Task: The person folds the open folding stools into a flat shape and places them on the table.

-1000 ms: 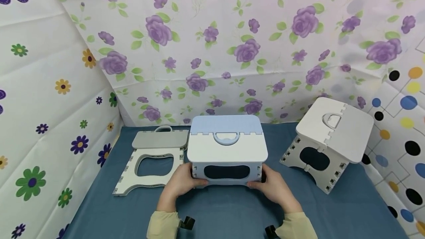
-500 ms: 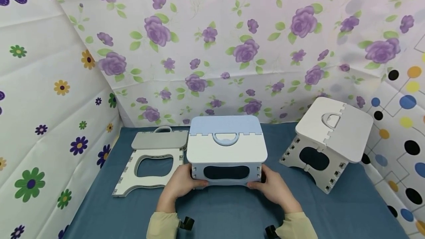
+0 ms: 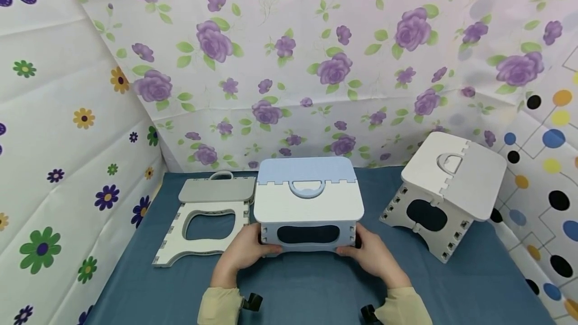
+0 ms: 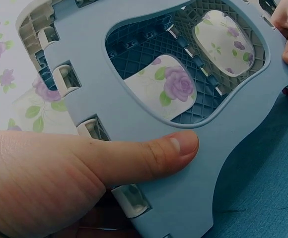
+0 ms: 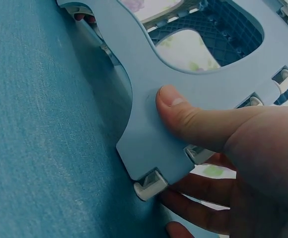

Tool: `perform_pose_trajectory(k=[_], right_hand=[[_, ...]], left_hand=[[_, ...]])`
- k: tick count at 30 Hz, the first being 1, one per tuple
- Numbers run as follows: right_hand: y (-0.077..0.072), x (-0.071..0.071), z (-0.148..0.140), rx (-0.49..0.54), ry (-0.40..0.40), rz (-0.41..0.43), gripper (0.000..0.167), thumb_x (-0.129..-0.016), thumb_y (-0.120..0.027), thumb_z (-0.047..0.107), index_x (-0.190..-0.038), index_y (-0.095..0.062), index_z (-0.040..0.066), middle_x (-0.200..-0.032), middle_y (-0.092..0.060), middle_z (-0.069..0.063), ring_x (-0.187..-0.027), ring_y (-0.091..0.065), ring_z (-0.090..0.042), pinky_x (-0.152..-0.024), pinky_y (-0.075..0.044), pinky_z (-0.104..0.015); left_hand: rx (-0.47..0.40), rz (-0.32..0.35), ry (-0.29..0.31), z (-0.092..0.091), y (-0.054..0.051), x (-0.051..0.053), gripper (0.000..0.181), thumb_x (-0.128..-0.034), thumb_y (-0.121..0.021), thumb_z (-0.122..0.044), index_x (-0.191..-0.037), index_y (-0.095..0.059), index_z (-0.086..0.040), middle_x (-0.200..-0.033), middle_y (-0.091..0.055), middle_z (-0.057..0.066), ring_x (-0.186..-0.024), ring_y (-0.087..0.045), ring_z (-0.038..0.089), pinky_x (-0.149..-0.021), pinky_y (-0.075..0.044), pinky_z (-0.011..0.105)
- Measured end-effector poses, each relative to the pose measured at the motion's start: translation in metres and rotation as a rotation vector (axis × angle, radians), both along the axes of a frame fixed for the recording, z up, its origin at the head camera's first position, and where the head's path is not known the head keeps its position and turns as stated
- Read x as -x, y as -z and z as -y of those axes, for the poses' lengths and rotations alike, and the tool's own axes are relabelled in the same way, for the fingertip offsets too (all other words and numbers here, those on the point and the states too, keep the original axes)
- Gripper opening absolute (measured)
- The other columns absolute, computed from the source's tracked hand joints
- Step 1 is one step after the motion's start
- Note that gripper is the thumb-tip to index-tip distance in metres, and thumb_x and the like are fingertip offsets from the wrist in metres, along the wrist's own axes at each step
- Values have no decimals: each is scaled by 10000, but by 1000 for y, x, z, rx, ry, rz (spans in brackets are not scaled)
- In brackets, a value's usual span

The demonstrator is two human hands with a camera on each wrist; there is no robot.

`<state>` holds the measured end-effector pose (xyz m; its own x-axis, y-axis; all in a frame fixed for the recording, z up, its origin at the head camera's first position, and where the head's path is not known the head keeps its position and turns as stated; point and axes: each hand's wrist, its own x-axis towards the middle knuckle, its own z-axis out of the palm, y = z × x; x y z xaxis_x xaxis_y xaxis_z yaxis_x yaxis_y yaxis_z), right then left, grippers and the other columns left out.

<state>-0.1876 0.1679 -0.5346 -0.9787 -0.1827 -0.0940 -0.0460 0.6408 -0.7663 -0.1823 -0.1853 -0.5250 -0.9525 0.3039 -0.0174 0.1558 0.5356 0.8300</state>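
With our left hand [image 3: 244, 250] and right hand [image 3: 372, 252] we grip the blue and white stool [image 3: 311, 207] low at its two sides, thumbs [image 4: 159, 153] pressed on its front panel [image 5: 146, 131]. The stool stands on the blue cloth [image 3: 311, 290] between our hands; just left of it lies a flattened grey stool [image 3: 217, 190], well to its right stands a pale stool [image 3: 478, 174], and behind it hangs a flowered curtain [image 3: 271, 89].

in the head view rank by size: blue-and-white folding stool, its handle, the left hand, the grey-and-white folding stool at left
Largest to smallest, as they look there:
1. blue-and-white folding stool
2. grey-and-white folding stool
3. left hand
4. handle
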Motion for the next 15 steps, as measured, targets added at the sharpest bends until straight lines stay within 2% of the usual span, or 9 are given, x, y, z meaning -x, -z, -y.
perform_pose_trajectory(k=[4,11,15], right_hand=[[1,-2,1,6,-4,2,619,-903,-889,315,-1449,-628,188,-1281,-730,-35,-1183,-685,-255,-976,-535,-547],[2,-1,1,-23,-15,-7,629,-920,-871,331,-1476,-605,206,-1302,-725,-35,-1196,-684,-257,-977,-536,-550],[0,-2,2,-39,-20,-21,577,-919,-873,296,-1433,-627,203,-1266,-737,-26,-1151,-695,-227,-962,-543,-535]], left_hand=[[9,12,20,1,0,-1,572,-889,-914,-308,-1374,-681,-113,-1128,-747,-4,-950,-708,144,-781,-573,379],[11,7,32,4,0,0,588,-907,-897,-327,-1408,-657,-133,-1135,-733,-33,-961,-696,122,-790,-569,364],[25,23,36,6,-1,-1,540,-920,-883,-345,-1360,-677,-108,-900,-702,-24,-758,-647,124,-661,-526,333]])
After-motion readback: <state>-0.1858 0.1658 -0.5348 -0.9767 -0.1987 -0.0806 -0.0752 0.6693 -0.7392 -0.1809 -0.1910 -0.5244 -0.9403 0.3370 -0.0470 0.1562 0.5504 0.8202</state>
